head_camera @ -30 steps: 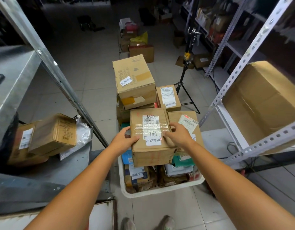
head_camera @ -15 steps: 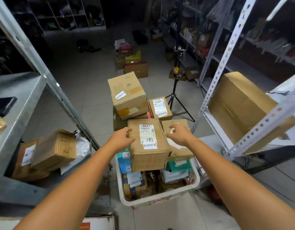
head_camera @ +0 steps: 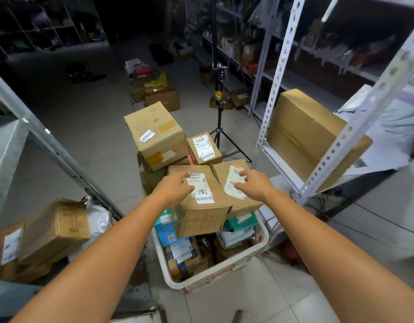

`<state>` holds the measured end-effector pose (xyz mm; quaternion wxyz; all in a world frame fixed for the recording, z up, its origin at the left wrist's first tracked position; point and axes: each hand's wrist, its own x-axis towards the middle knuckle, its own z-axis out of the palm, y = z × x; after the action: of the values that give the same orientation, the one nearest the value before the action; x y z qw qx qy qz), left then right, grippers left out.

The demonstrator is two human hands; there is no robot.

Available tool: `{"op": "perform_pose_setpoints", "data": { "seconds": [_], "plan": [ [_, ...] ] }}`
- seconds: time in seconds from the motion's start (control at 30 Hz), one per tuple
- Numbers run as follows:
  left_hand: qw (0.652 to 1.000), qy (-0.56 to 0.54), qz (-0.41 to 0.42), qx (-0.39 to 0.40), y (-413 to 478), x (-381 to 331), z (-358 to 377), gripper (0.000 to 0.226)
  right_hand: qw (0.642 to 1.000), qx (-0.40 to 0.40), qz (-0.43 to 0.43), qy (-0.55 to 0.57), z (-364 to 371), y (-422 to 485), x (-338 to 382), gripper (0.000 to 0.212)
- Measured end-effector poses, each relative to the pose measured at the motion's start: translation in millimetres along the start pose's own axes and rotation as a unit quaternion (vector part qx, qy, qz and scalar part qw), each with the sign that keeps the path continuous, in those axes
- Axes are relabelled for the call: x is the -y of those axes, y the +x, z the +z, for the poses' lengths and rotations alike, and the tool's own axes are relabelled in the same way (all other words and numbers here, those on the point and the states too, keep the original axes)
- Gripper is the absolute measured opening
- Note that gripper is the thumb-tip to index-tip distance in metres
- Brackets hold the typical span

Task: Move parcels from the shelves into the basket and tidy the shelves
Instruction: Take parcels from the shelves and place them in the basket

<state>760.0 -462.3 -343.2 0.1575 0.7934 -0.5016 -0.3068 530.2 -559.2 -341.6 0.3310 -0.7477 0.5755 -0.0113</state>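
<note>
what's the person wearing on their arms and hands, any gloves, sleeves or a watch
Nothing that shows. The left hand and right hand are bare: no gloves, and no ring is visible on the fingers. The left forearm and right forearm are uncovered to the frame's edge, with no sleeve, watch or wristband in view.

Black tripod on tiled floor; shoe toe at bottom edge.

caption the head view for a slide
Open left hand and right hand over cardboard boxes heaped in a white basket between metal shelves.
</note>
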Motion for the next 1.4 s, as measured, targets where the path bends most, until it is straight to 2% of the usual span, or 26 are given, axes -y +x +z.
{"op": "perform_pose_setpoints", "data": {
  "seconds": [0.17,0.37,0.53,0.6,0.67,0.8,1.0,1.13,1.23,1.33,1.4],
  "plan": [
    [1.0,0.019,0.011,0.012,3.2,2.6,4.5,0.054,1.0,-0.002,0.014,0.01,5.4,-1.9,-9.6,0.057],
    [0.999,0.027,0.024,0.022,10.9,1.1,14.7,0.054,0.999,-0.01,0.016,-0.031,5.2,7.4,-30.8,0.055],
    [0.997,0.058,0.016,0.038,26.8,9.7,48.5,0.052,0.997,0.054,0.033,-0.039,45.4,28.8,-55.1,0.058],
    [0.997,0.062,0.009,0.043,35.5,13.8,64.3,0.05,0.995,0.062,0.016,-0.075,66.7,35.7,-69.2,0.053],
    [0.997,0.061,0.007,0.045,43.0,14.7,77.7,0.049,0.994,0.037,-0.021,-0.1,78.5,37.7,-80.3,0.048],
    [0.997,0.062,0.007,0.039,52.7,-1.4,99.7,0.045,0.995,0.022,-0.054,-0.081,74.3,42.0,-95.5,0.042],
    [0.996,0.082,0.019,-0.022,67.1,-31.4,125.8,0.043,0.999,-0.009,-0.022,-0.041,51.7,56.9,-126.7,0.062],
    [0.996,0.082,0.022,-0.011,82.3,-51.2,143.2,0.051,0.998,0.014,0.029,-0.047,34.3,75.6,-143.1,0.102],
    [0.998,0.055,0.008,0.006,92.2,-63.8,160.2,0.065,0.999,0.038,0.035,0.004,32.9,92.0,-155.3,0.124],
    [0.999,-0.02,-0.027,0.026,96.1,-73.0,174.3,0.079,0.994,0.052,0.02,0.094,33.4,97.5,-160.2,0.117],
    [0.996,-0.07,-0.052,0.025,96.3,-74.5,180.0,0.083,0.993,0.044,0.024,0.108,32.7,100.7,-161.7,0.107]
  ]
}}
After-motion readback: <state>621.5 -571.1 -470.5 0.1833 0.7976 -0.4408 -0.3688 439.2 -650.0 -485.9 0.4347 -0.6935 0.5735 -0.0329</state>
